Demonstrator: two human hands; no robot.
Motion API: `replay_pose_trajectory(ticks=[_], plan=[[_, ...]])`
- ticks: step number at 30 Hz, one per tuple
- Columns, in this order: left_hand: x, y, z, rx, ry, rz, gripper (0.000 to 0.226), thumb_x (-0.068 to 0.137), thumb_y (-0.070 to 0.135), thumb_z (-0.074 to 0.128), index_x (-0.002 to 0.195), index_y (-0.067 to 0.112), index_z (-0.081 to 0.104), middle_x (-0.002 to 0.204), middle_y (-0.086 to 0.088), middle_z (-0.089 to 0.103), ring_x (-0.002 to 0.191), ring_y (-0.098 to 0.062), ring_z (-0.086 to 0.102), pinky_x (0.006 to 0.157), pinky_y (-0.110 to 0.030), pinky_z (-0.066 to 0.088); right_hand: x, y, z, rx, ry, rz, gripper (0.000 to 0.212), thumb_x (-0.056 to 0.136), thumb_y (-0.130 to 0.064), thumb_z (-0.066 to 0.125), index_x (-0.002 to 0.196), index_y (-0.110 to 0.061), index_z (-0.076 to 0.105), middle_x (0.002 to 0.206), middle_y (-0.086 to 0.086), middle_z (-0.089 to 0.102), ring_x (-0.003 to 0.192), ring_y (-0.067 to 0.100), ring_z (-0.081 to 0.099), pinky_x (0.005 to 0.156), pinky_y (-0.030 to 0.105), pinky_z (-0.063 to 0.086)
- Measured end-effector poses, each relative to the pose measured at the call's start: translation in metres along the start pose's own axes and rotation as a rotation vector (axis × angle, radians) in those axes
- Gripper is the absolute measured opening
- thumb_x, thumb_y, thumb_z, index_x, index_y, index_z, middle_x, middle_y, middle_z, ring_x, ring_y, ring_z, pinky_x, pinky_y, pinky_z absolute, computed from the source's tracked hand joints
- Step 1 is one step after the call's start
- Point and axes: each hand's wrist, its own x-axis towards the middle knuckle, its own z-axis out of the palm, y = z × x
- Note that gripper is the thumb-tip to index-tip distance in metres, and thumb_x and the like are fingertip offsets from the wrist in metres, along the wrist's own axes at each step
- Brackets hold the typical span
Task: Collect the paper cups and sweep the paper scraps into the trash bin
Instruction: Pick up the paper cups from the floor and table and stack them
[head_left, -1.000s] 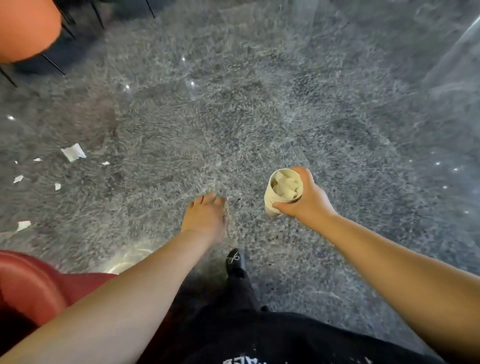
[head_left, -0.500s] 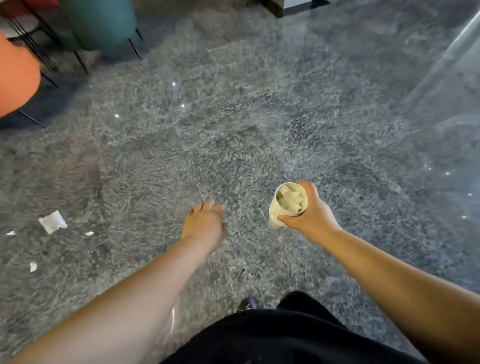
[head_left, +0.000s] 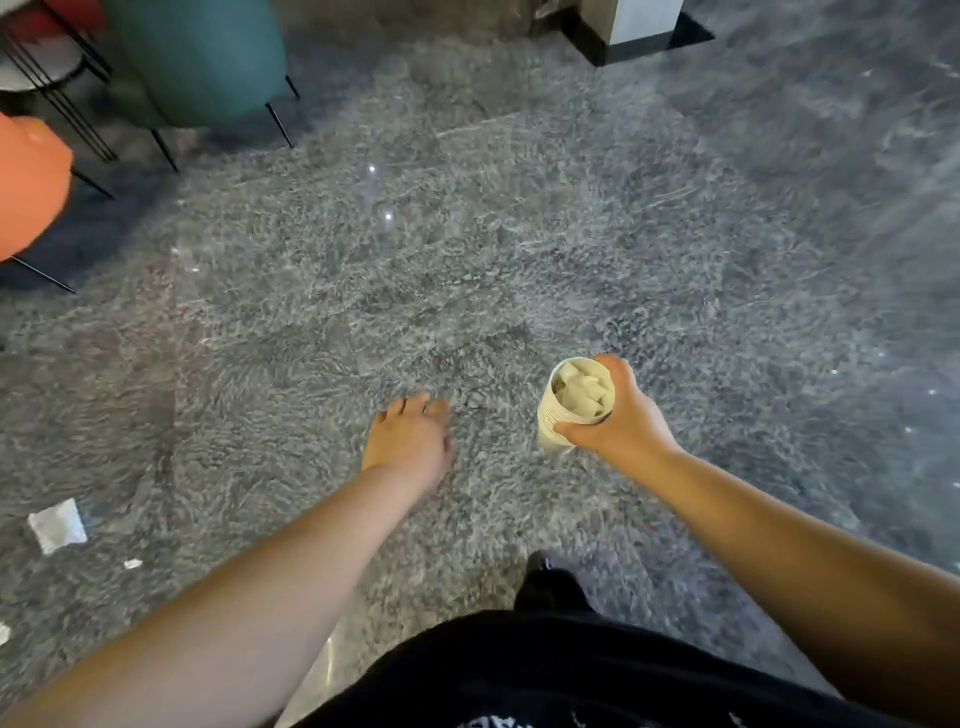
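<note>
We look down over a grey speckled stone floor and see both bare forearms reaching forward. Our right hand has its grip clamped on a stack of cream paper cups, thumb across the near side and fingers wrapped round the far side; the stack tilts slightly, its mouth towards us, and crumpled pale paper fills the top cup. Our left hand hangs palm down above the floor, to the left of the cups and apart from them, its grip apart with fingers loosely extended and holding nothing. A white square paper scrap lies on the floor far to the left, with a small white scrap just below it. At the upper left stand a teal upholstered chair on thin black legs and an orange rounded chair. A black shoe shows between our arms, above dark clothing.
</note>
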Motion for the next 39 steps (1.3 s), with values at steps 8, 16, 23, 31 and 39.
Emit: replay_pose_trajectory(ticks=[8, 16, 23, 31, 39], plan=[[0.149, -0.039, -0.064, -0.022, 0.016, -0.079, 0.051, 0.097, 0.039, 0.044, 0.143, 0.019, 0.035, 0.144, -0.009, 0.038, 0.13, -0.031, 0.038, 0.104, -0.044, 0.039, 0.178, -0.07, -0.018, -0.032, -0.04, -0.035, 0.077, 0.06, -0.041, 0.084, 0.107, -0.061, 0.027, 0.095, -0.022, 0.052, 0.081, -0.001, 0.054, 0.048, 0.013, 0.04], [0.328, -0.109, -0.129, -0.028, 0.026, -0.045, 0.052, 0.097, 0.037, 0.043, 0.145, 0.019, 0.033, 0.15, -0.01, 0.033, 0.134, -0.032, 0.034, 0.108, -0.045, 0.035, 0.353, -0.145, -0.004, -0.011, -0.007, -0.022, 0.075, 0.06, -0.04, 0.084, 0.102, -0.062, 0.027, 0.094, -0.023, 0.052, 0.082, 0.0, 0.054, 0.049, 0.015, 0.042], [0.46, -0.162, -0.191, 0.017, 0.051, 0.008, 0.054, 0.095, 0.038, 0.046, 0.144, 0.019, 0.036, 0.143, -0.006, 0.04, 0.129, -0.029, 0.038, 0.104, -0.044, 0.037, 0.482, -0.207, -0.003, -0.018, 0.056, 0.001, 0.075, 0.061, -0.04, 0.084, 0.104, -0.062, 0.026, 0.093, -0.024, 0.052, 0.08, -0.001, 0.054, 0.051, 0.018, 0.041], [0.63, -0.19, -0.244, 0.001, 0.055, 0.022, 0.051, 0.093, 0.038, 0.048, 0.14, 0.019, 0.04, 0.14, -0.004, 0.041, 0.126, -0.029, 0.04, 0.101, -0.044, 0.038, 0.65, -0.249, -0.012, -0.002, 0.068, 0.006, 0.073, 0.059, -0.042, 0.083, 0.106, -0.059, 0.03, 0.095, -0.022, 0.055, 0.083, 0.0, 0.055, 0.053, 0.018, 0.041], [0.799, -0.218, -0.327, -0.036, 0.125, -0.017, 0.049, 0.094, 0.038, 0.049, 0.14, 0.022, 0.041, 0.139, -0.003, 0.042, 0.128, -0.027, 0.039, 0.103, -0.042, 0.036, 0.844, -0.319, -0.04, -0.041, 0.018, -0.037, 0.077, 0.06, -0.04, 0.084, 0.115, -0.052, 0.031, 0.095, -0.021, 0.053, 0.081, -0.003, 0.053, 0.046, 0.01, 0.038]])
